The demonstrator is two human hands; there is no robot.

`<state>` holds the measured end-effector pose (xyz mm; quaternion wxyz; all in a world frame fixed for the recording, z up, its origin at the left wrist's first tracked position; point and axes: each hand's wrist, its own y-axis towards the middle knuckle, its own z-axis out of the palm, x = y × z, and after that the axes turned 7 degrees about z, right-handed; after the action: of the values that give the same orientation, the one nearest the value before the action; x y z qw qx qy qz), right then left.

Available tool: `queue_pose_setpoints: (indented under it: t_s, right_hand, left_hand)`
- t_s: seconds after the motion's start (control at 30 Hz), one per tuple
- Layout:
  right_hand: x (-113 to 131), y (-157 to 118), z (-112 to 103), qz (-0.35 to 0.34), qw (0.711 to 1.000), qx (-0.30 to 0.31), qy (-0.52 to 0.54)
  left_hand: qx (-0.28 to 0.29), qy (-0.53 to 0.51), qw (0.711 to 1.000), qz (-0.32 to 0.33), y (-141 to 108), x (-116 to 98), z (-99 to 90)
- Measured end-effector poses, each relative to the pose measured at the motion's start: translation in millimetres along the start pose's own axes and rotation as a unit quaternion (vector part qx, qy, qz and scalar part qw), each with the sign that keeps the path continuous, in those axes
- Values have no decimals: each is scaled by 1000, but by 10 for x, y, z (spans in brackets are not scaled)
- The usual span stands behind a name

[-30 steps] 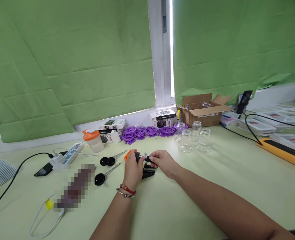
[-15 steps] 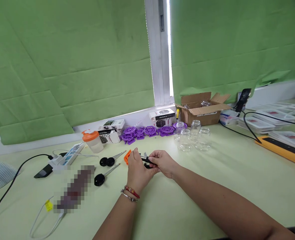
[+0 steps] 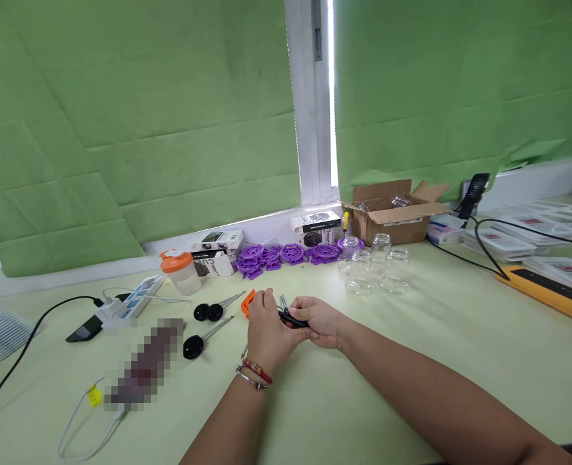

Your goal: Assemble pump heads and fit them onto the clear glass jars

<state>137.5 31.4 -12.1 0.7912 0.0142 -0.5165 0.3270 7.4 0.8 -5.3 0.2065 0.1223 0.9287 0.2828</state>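
My left hand (image 3: 268, 329) is closed around a black part (image 3: 294, 320) that has short metal prongs (image 3: 284, 303) standing up from it. The fingers of my right hand (image 3: 315, 320) pinch the same part from the right, so the two hands meet on it. Most of the part is hidden by the fingers. A thin metal tip (image 3: 244, 351) shows beside my left wrist; what it belongs to is hidden. Just behind my left hand lies an orange piece (image 3: 248, 303). To the left rest round black heads on metal stems, one (image 3: 194, 347) nearer and two (image 3: 208, 312) behind.
Along the wall stand an orange-lidded cup (image 3: 179, 271), printed boxes (image 3: 214, 258), several purple plastic parts (image 3: 292, 254), clear glass jars (image 3: 360, 274) and an open cardboard box (image 3: 396, 223). A power strip (image 3: 138, 300) with cables lies left; a yellow-and-black bar (image 3: 547, 294) lies right.
The black part has tilted and slid slightly down between my hands, and its metal prongs show more plainly. A metal tip now appears by my left wrist.
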Motion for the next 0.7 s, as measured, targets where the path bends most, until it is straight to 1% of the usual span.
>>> queue_pose_setpoints:
  t_s: [0.2, 0.5, 0.7]
  right_hand:
    - [-26, 7, 10, 3, 1000, -1, -1]
    - [-39, 34, -73, 2, 1000, -2, -9]
    - [-26, 46, -55, 7, 1000, -22, -6]
  left_hand:
    - [7, 4, 1000, 5, -5, -2, -1]
    - [40, 29, 998, 27, -15, -56, -17]
    - [52, 33, 998, 31, -37, -86, 0]
